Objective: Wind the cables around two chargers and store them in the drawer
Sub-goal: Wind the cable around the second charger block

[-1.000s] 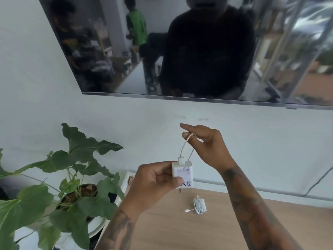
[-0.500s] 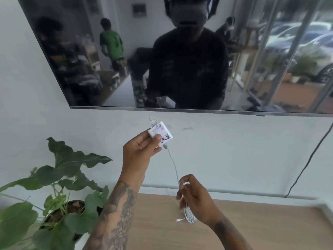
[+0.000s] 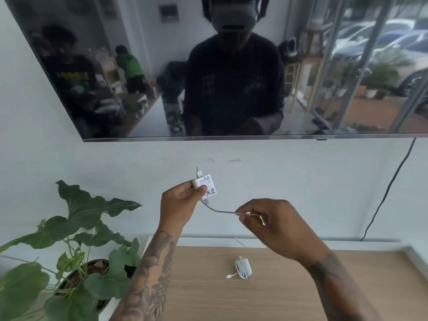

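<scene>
My left hand (image 3: 179, 200) pinches a white charger (image 3: 206, 186) with a handwritten label, held up in front of the wall. Its white cable (image 3: 221, 210) runs from the charger's lower end to the right, where my right hand (image 3: 275, 224) pinches it between thumb and fingers. Below, a second white charger (image 3: 243, 268) lies on the wooden cabinet top (image 3: 301, 295) with its cable wound around it and the plug end sticking out to the left. No drawer is in view.
A potted plant (image 3: 76, 249) with broad green leaves stands at the left edge of the cabinet. A large dark wall screen (image 3: 139, 66) hangs above. A black cord (image 3: 389, 188) drops down the wall at the right.
My right hand rose from near the cabinet top and now holds the cable out to the right of the charger. My left hand with the charger dropped slightly.
</scene>
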